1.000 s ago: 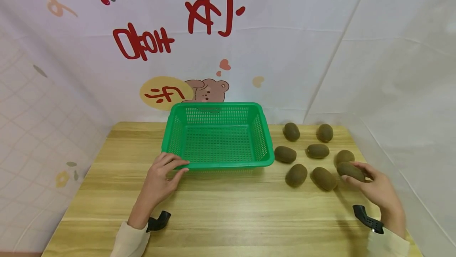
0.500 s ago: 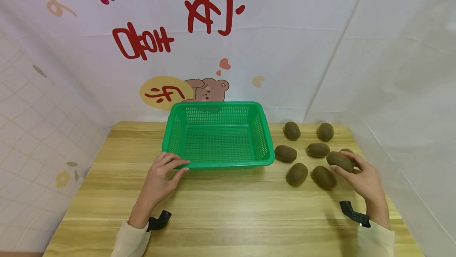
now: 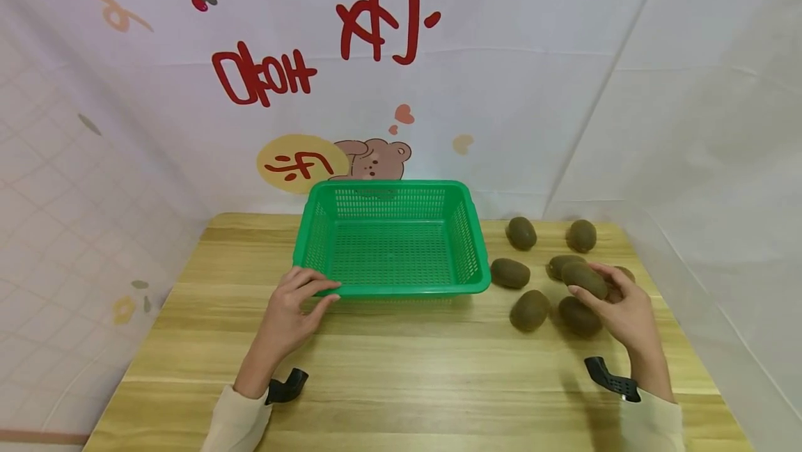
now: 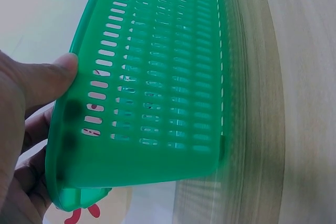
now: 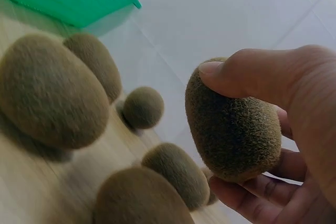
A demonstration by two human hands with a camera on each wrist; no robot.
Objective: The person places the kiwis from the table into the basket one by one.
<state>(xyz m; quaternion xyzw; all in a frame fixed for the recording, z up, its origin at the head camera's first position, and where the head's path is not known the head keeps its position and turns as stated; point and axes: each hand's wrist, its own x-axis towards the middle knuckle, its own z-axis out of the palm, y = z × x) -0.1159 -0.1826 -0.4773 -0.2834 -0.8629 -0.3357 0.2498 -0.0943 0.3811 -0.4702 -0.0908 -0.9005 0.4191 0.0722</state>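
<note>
A green plastic basket with slotted walls stands on the table, and its inside shows no contents. At its near left corner my left hand pinches the rim, the thumb on the outer side and the fingers across the edge. My right hand grips a brown fuzzy kiwi between thumb and fingers. In the head view this held kiwi appears above the other kiwis, partly covering one behind it. Another kiwi lies just below it in view.
Several loose kiwis lie right of the basket, among them one by its wall, one nearer the front and one far right. A white printed cloth hangs behind the wooden table.
My right hand has lifted the kiwi from the right end of the group and carried it leftward over the others. The left hand stays on the basket rim. The head view shifts slightly.
</note>
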